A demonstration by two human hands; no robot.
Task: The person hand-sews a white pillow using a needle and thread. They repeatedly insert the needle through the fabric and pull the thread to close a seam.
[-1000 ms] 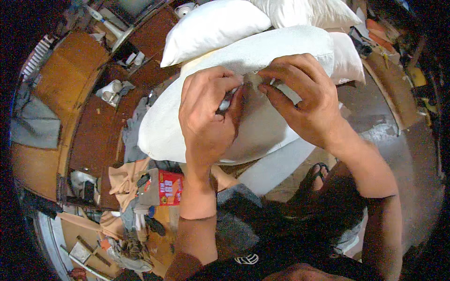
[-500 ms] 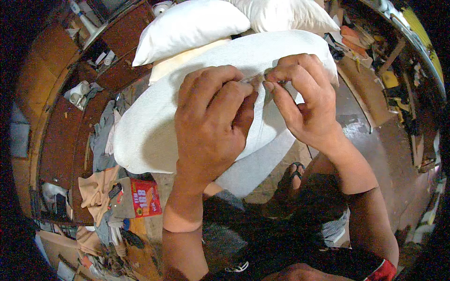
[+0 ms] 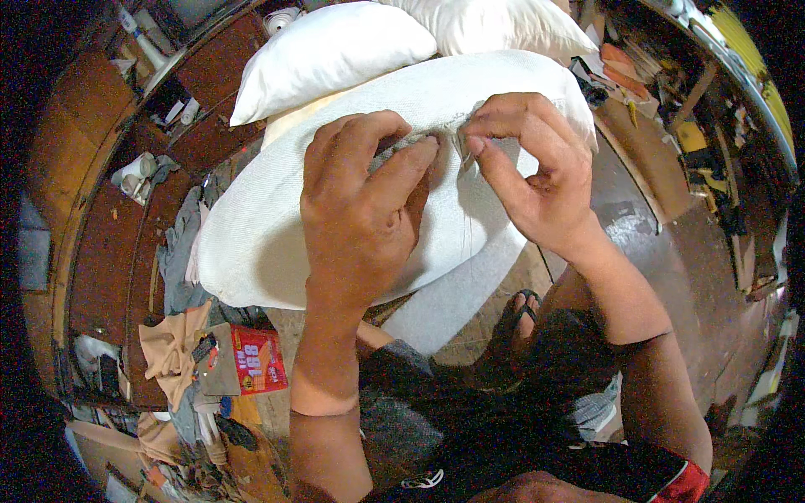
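Observation:
A large white cushion (image 3: 260, 210), its ribbed cover long and rounded, lies in front of me. My left hand (image 3: 360, 193) is curled over its middle, thumb and fingers closed on a gathered edge of the cover. Just to the right, my right hand (image 3: 541, 168) pinches at the same gathered spot between thumb and forefinger. Loose pale threads (image 3: 467, 176) hang from there over the cushion. Whether a needle is between the right fingertips is too small to tell.
Two white pillows (image 3: 335, 59) lie beyond the cushion. A strip of pale cloth (image 3: 449, 306) hangs below it near my sandalled foot (image 3: 525, 312). At left stand brown cabinets (image 3: 109, 260), with a red package (image 3: 258, 360) and crumpled cloths below. Clutter fills the right-hand side.
My fingertips have drawn slightly apart, the left hand moving left and a little down. More of the gathered cover and its loose threads shows between them. The view has shifted slightly.

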